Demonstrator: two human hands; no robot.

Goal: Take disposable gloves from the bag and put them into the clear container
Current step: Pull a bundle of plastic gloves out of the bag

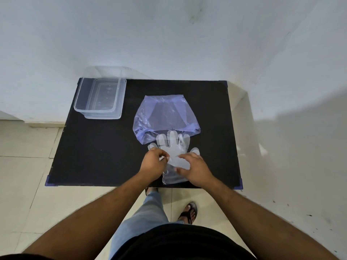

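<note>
A thin stack of clear disposable gloves point(171, 145) lies flat on the black table point(97, 147), fingers pointing away from me and overlapping the open mouth of the pale purple plastic bag point(165, 113). My left hand point(153, 164) pinches the gloves' left edge near the palm. My right hand point(195, 169) rests on the gloves' right side and cuff, fingers spread and pressing on the plastic. The clear container point(100, 98) stands empty at the table's far left corner, well away from both hands.
The table stands against a white wall point(169, 34) in a corner. Tiled floor point(24, 166) lies to the left and under me. My legs and a sandalled foot point(188, 212) are just below the table's near edge.
</note>
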